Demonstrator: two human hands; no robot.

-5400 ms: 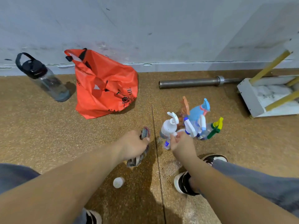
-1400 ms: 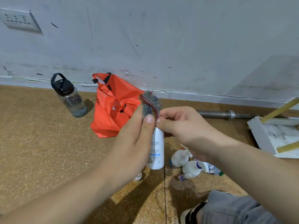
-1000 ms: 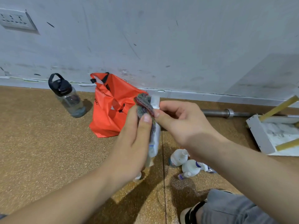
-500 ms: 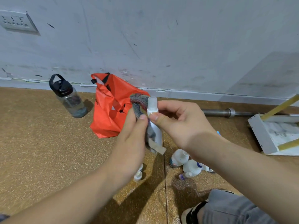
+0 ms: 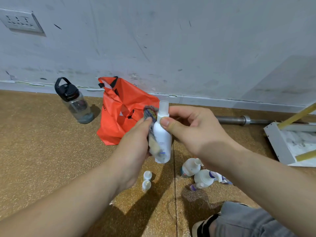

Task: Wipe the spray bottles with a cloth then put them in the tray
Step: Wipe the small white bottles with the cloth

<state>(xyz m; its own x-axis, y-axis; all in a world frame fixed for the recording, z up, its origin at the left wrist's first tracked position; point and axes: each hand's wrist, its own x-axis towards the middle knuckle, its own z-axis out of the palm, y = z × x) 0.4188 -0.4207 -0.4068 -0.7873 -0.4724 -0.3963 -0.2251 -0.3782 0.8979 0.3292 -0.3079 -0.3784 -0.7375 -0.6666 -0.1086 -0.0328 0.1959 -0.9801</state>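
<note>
A white spray bottle (image 5: 162, 142) is hanging upright in the air in front of the person, above the brown floor (image 5: 42, 151). It is slim and round-shouldered, with small print and a blue mark low on its side and a clear cap on top. The right hand (image 5: 191, 130) is pinching it at the neck between thumb and fingers. The left hand (image 5: 135, 147) is gripping a folded cloth (image 5: 150, 115), grey with coloured threads, and pressing it against the bottle's left side.

More spray bottles (image 5: 198, 171) are lying in a loose heap on the floor below the right forearm, partly hidden by it. Two small white caps (image 5: 147, 180) are sitting just beside each other on the floor under the left wrist.

The white tray (image 5: 277, 142) is lying at the right edge of the view, well apart from the held bottle; yellow bars are crossing over it and its marbled bottom is showing bare where visible. An orange bag (image 5: 123, 113) is slumping against the wall behind the hands, and a clear water bottle (image 5: 75, 101) with a black lid is standing to its left. A metal bar (image 5: 234, 120) is lying along the wall's foot between bag and tray. Open floor is stretching to the left.
</note>
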